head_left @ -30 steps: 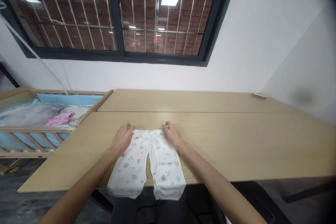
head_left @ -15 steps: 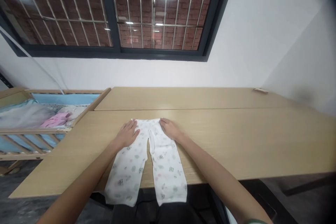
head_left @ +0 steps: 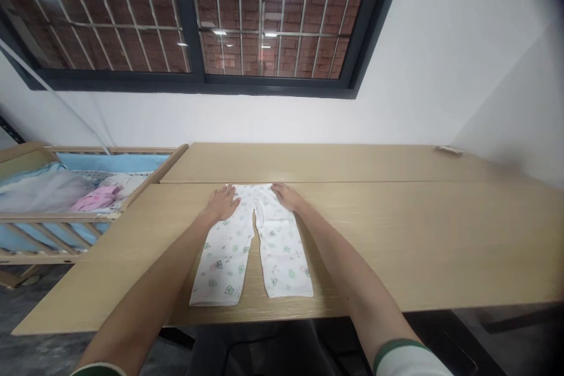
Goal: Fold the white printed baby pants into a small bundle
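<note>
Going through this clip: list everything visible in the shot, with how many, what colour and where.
baby trousers: 1, white with small green and pink prints, flat on the near tabletop
tabletops: 2, pale wood, edge to edge
strip: 1, tan, right end of the far tabletop
crib: 1, pale wood with blue padding, left of the tabletops
pink garment: 1, pink, in the crib
sheer cloth: 1, greyish white, in the crib
wall: 1, white, beyond the tabletops
window: 1, dark frame, metal bars, in the wall
left hand: 1, flat on the waistband
right hand: 1, flat on the waistband
sleeves: 2, white with green trim, bottom edge of view
</note>
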Tool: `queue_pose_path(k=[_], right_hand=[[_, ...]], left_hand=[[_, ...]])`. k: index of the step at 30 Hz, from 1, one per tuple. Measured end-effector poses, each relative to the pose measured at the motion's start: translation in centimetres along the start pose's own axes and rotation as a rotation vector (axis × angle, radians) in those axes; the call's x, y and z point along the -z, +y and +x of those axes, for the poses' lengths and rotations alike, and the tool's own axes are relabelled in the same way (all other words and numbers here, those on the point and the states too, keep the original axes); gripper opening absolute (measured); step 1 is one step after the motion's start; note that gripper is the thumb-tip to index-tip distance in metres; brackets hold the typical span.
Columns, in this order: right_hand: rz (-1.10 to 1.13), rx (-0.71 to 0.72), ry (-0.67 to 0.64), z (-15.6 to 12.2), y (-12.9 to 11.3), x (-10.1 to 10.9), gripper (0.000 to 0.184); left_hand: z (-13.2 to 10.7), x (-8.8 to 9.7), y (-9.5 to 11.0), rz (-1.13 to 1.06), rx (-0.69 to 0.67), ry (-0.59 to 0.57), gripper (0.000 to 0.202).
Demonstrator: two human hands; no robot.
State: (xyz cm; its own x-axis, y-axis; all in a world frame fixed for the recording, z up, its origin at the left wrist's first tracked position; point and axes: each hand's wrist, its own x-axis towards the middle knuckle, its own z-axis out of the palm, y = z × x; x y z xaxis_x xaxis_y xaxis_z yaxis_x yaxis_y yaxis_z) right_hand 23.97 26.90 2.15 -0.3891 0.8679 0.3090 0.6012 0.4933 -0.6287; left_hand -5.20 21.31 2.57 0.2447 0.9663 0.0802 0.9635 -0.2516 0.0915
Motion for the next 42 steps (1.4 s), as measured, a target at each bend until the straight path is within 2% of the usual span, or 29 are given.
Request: queue_pose_path(k=[3,6,10,13,16,20,24,29,32,37,42], right_hand=[[0.115,-0.115,0.074,0.6,0.6,-0.1,0.029],[0.184,-0.220,0.141,1.1,0.9,0.0,0.041],[0.290,-0.336,0.184,1.9,0.6,0.6,0.033],[0.347,-0.395,0.169,2.4,0.2,1.2,0.023],[0.375,-0.432,0.142,2.6,-0.2,1.5,0.019],[0.365,-0.450,0.114,2.5,-0.9,1.6,0.027],[0.339,-0.474,0.095,2.4,-1.6,1.7,0.027],[0.298,-0.522,0.112,3.0,-2.0,1.7,0.018],[0.271,-0.559,0.151,3.5,-2.1,1.4,0.017],[0.290,-0.562,0.172,4.1,-3.6,1.6,0.015],[0.323,-0.526,0.149,6.0,-7.3,1.6,0.018]], left_hand=[[-0.2,1.1,0.8,0.001,-0.032,0.015,0.062],[-1.1,3.0,3.0,0.005,-0.081,0.052,0.058],[-4.8,6.5,9.0,-0.088,-0.206,0.074,0.042],[-9.3,8.2,14.3,-0.260,-0.337,-0.101,0.037],[-12.9,8.2,18.6,-0.231,-0.389,-0.243,0.041],[-14.6,6.9,21.5,-0.165,-0.408,-0.307,0.047],[-14.6,5.9,22.3,-0.160,-0.390,-0.260,0.045],[-15.0,5.2,22.7,-0.202,-0.447,-0.254,0.028],[-15.6,5.2,22.4,-0.277,-0.418,-0.228,0.022],[-17.8,6.2,19.9,-0.585,-0.221,-0.108,0.031],[-21.0,6.9,16.3,-0.999,-0.016,-0.062,0.039]])
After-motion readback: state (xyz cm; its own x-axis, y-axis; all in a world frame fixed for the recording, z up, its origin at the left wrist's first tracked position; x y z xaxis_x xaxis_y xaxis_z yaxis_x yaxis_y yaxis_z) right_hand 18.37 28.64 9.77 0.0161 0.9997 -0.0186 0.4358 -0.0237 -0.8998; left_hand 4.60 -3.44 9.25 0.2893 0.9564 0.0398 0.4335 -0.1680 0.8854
